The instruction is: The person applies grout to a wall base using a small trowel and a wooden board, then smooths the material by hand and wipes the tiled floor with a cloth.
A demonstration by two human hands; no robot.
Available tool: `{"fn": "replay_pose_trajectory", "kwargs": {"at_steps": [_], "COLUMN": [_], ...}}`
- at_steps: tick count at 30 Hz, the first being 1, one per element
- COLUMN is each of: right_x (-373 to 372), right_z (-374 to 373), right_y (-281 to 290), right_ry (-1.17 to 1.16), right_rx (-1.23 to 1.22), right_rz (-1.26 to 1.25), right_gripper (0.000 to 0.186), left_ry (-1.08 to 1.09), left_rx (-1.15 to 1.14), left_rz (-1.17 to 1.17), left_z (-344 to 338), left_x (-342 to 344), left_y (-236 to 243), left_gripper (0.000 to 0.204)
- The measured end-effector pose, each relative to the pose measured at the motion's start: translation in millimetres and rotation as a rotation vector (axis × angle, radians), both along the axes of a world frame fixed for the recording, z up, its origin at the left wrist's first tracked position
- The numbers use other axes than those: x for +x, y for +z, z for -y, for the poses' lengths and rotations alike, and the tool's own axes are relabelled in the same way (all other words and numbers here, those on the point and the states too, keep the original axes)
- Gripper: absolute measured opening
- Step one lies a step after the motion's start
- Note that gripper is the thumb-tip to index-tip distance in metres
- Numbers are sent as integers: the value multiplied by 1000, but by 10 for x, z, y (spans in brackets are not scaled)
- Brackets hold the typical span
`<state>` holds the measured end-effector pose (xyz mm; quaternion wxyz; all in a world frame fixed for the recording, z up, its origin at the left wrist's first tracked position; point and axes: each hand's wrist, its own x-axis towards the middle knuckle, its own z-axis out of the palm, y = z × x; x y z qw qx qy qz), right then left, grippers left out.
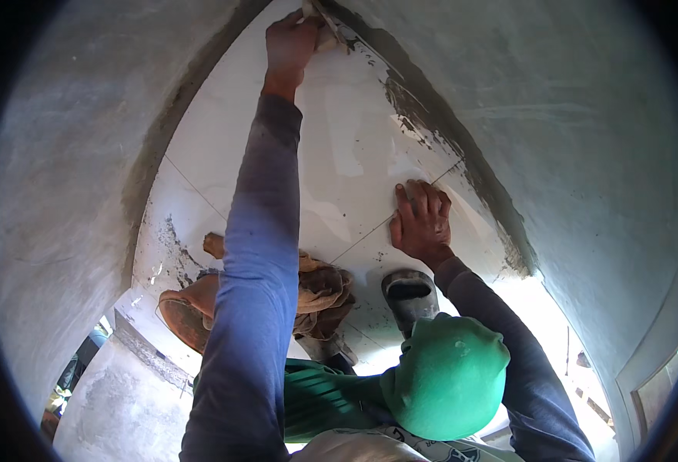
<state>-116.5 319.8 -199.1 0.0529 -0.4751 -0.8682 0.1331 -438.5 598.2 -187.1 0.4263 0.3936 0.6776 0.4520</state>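
My left arm reaches to the far corner of the floor. There my left hand [289, 48] is closed around a pale, flat-looking piece [326, 35] at the foot of the right wall; its kind is not clear. My right hand [422, 221] rests on the white tiled floor [331, 162] with its fingers stretched out, near a tile joint and holding nothing. Grey mortar [423, 96] lies in a rough strip along the right wall's base, with smears spilling onto the tiles near both hands.
Plastered grey walls [577, 146] close in on both sides. A brown rounded container [189, 312] and a crumpled brown cloth [325, 289] are left of my dark shoe [410, 295]. My green-clad knee [450, 389] is in front. Dark mortar spots [173, 246] mark the left tiles.
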Motion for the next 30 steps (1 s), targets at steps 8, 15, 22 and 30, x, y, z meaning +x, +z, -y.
{"fn": "replay_pose_trajectory", "kwargs": {"at_steps": [8, 15, 22, 30], "right_x": [-2, 97, 953, 1417], "right_z": [7, 23, 748, 919], "right_y": [21, 43, 119, 80], "right_ry": [-16, -28, -182, -227], "right_rx": [13, -28, -51, 1], "right_rz": [-26, -112, -193, 48], "right_gripper": [59, 57, 54, 60], "left_ry": [50, -93, 60, -106], "left_rx": [102, -92, -2, 14], "left_rz": [104, 79, 25, -157], "left_z": [958, 1709, 1334, 188], "left_x": [1232, 1905, 700, -357], "left_y": [-161, 117, 252, -189], "left_gripper": [33, 34, 49, 34]}}
